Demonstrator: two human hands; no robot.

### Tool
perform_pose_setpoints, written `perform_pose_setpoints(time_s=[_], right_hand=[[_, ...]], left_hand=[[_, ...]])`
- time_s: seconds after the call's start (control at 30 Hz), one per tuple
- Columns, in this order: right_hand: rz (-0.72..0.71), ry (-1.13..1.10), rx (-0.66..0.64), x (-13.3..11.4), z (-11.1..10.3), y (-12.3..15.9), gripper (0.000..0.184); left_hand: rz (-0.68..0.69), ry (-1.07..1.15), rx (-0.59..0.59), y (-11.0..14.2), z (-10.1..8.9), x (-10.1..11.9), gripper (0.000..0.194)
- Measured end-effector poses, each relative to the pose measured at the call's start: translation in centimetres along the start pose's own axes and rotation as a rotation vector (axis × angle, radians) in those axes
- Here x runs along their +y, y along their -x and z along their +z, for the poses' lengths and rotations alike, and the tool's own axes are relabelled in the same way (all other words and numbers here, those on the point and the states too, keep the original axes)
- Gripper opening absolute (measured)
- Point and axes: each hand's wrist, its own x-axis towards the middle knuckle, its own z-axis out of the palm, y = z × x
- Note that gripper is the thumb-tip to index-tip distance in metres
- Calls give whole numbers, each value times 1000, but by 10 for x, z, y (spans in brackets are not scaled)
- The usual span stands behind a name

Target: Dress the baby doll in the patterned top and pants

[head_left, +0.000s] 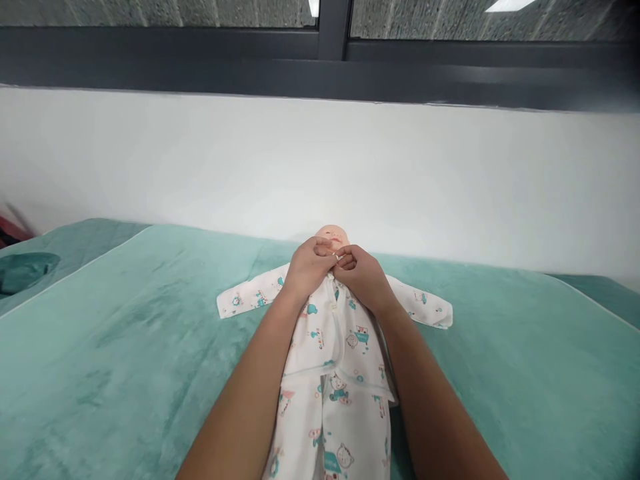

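Observation:
A baby doll (334, 233) lies on its back, its head toward the wall and partly hidden by my hands. It wears a white baby jacket (320, 340) with teal and pink prints, both sleeves spread out sideways, and matching trousers (350, 433). At the doll's neck, my left hand (313, 263) pinches the jacket's collar. Close against it, my right hand (360, 270) pinches the collar from the other side. The fingertips of both hands meet there. Below them the jacket's front edges overlap, with a small gap showing near the chest.
A teal plush cover (150, 360) spreads under the doll on both sides. Behind it stands a white wall (200, 160), topped by a dark window frame (200, 63). At the far left edge is a dark red item (13, 230), cut off by the view.

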Motion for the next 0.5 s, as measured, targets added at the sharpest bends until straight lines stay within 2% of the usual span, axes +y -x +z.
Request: perform_pose_setpoints(time_s=[0.17,0.27,0.4,0.5], right_hand=[[27,-118,-40,2,0,0,35],[36,-202,-68,3,-2,1,42],[48,-353,-97,5,-8,2,37],[73,-502,-27,8,-10,1,27]], left_hand=[[-61,135,-13,4,-2,5,38],[-57,144,-22,5,-3,5,34],[42,-122,22,3,-1,2,31],[183,-347,31,2,0,-2,37]])
